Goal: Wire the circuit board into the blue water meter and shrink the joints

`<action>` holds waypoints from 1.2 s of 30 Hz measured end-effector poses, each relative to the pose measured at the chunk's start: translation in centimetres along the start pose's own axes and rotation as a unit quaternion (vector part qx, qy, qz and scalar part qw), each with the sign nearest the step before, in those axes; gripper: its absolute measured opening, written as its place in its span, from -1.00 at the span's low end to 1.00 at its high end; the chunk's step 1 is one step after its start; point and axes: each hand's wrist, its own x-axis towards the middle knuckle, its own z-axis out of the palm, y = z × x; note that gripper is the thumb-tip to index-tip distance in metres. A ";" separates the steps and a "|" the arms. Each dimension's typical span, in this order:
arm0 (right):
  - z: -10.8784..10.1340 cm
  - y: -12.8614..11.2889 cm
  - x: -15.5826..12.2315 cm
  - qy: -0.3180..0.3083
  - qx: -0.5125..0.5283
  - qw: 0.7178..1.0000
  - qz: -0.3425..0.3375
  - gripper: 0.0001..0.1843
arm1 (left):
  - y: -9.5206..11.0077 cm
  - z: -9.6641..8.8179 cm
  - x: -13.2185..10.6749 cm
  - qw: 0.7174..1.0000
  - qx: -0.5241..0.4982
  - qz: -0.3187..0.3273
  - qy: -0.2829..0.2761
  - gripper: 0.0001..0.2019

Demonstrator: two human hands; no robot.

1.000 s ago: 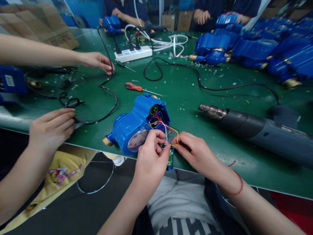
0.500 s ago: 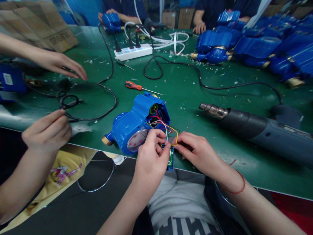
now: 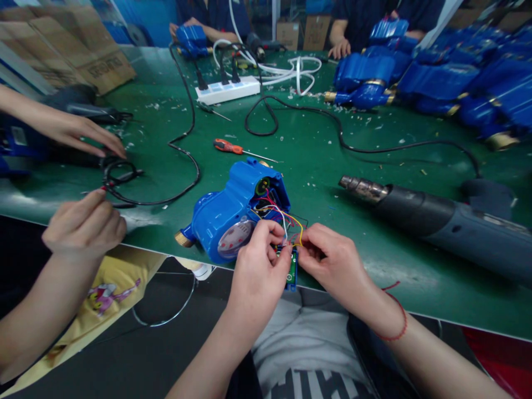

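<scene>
A blue water meter (image 3: 226, 208) with brass ends lies at the table's front edge, its housing open at the right. Red, white, yellow and black wires (image 3: 277, 205) run out of the opening toward a green circuit board (image 3: 292, 269) at the edge. My left hand (image 3: 264, 257) is closed in front of the meter, thumb and forefinger pinching wires just above the board. To its right, my right hand (image 3: 328, 252) is also closed, its fingertips pinched at the yellow and red wires. The wire ends between the fingers are too small to make out.
A heat gun (image 3: 432, 216) lies at the right, its black cord running back. Behind the meter are an orange screwdriver (image 3: 228, 146) and a white power strip (image 3: 228, 88). More blue meters (image 3: 440, 77) crowd the back right. A co-worker's hands (image 3: 85, 221) work at the left.
My right hand has shifted slightly at the wires; my left hand stays almost in place. At the left, the co-worker's far hand has moved down and left toward the black cable.
</scene>
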 end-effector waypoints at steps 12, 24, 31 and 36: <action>0.4 -0.6 -0.2 0.011 -0.055 0.998 -0.004 -0.83 | 0.5 -0.1 0.0 1.000 0.028 -0.005 -0.008 -0.83; -1.8 -0.2 -0.2 -0.016 0.048 0.997 0.058 -0.86 | 0.5 -0.3 0.1 0.999 0.042 -0.005 0.008 -0.82; -0.8 -0.1 0.3 -0.063 0.134 0.985 0.091 -0.91 | 0.5 -0.3 0.0 0.999 0.036 -0.006 -0.001 -0.84; -0.1 0.5 0.1 -0.075 0.071 0.990 0.094 -0.90 | 0.5 -0.3 0.1 1.000 0.010 -0.006 -0.009 -0.86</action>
